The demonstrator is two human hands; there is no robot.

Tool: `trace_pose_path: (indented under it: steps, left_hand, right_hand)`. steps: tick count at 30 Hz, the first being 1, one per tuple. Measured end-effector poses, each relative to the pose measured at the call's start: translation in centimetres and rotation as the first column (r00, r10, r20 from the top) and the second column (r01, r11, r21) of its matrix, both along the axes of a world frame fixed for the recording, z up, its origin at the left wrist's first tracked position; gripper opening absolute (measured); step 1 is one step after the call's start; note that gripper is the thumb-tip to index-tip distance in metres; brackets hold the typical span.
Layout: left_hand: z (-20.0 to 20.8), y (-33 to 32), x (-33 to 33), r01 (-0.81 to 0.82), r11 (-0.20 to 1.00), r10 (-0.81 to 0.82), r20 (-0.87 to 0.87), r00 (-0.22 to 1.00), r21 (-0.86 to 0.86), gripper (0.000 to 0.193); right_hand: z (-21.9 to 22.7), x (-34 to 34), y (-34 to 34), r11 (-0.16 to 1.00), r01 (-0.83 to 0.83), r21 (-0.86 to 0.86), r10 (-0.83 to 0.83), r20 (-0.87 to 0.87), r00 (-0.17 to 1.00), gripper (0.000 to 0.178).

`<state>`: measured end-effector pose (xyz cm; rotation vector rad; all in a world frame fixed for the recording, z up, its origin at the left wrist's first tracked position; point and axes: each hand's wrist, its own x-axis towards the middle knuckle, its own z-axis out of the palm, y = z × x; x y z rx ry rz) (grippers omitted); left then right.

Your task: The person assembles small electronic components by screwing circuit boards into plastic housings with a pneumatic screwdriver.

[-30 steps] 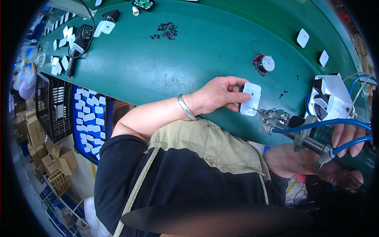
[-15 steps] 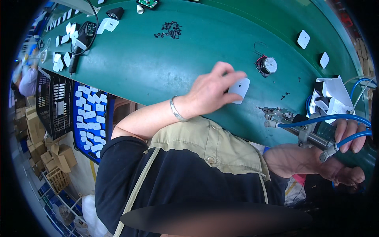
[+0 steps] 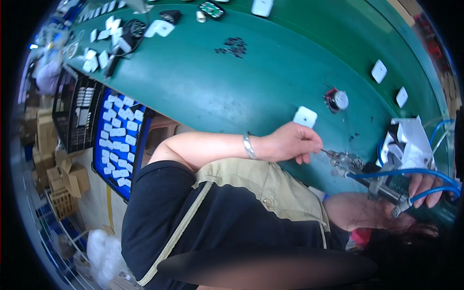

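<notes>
My left hand (image 3: 294,143), with a metal bracelet at the wrist, is pinched beside the thin tip of a metal clamp-like tool (image 3: 345,162). What is between the fingertips is too small to make out. Just beyond the hand lies a white rounded-square plate (image 3: 305,116) with a small dark hole. Fingers of my right hand (image 3: 424,189) show curled behind the blue air hoses (image 3: 401,172) and the tool's cylinder. Hoses and tool hide whatever that hand holds. A round silver part with red wires (image 3: 338,100) stands further off on the green table (image 3: 270,77).
An open white box (image 3: 413,142) stands at the right beside the tool. Dark screws (image 3: 234,47) lie heaped at the far middle. White plates (image 3: 379,71) lie on the right ledge. A blue tray of white pieces (image 3: 99,150) and a black crate (image 3: 70,111) are at the left.
My left hand has left the white plate and moved nearer and rightward to the tool's tip, its fingers now pinched. The whole view has shifted. My right hand remains behind the hoses.
</notes>
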<state>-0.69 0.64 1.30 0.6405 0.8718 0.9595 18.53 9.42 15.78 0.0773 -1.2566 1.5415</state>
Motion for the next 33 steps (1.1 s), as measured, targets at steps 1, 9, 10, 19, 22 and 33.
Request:
trace_pose_path:
  steps: [1, 9, 10, 19, 22, 33]
  left_hand:
    - [-0.1, -0.1, 0.2, -0.022, 1.000, 0.022, -0.019, 1.000, 0.010, 0.015]
    - [-1.4, -0.1, 1.7, 0.135, 0.979, -0.048, 0.472, 0.880, -0.151, 0.016]
    - [-1.6, 0.0, 1.7, 0.134, 0.984, -0.061, 0.481, 0.875, -0.120, 0.015]
    - [0.7, -0.2, -0.1, 0.294, 0.947, -0.275, 0.148, 0.950, -0.129, 0.024]
    - [0.5, -1.7, -3.4, 0.364, 0.926, -0.260, -0.532, 0.806, 0.098, 0.033]
    - [-0.8, 1.6, -2.6, 0.222, 0.879, 0.315, -0.862, 0.396, 0.423, 0.042]
  right_hand:
    - [0.0, 0.2, -0.2, 1.000, 0.016, -0.011, -0.016, -0.014, 1.000, 0.058]
    - [0.5, 1.7, -1.3, 0.986, 0.072, -0.152, -0.067, 0.038, 0.997, 0.067]
    - [0.4, 1.4, -1.2, 0.989, 0.065, -0.136, -0.066, -0.004, 0.998, 0.065]
    - [0.8, 1.5, -1.5, 0.987, 0.123, -0.100, -0.121, 0.029, 0.992, 0.053]
    - [0.9, 0.9, -1.4, 0.991, 0.042, -0.130, -0.032, 0.080, 0.996, 0.049]
    - [0.4, 1.4, -0.8, 0.989, 0.004, -0.147, 0.018, 0.147, 0.989, 0.047]
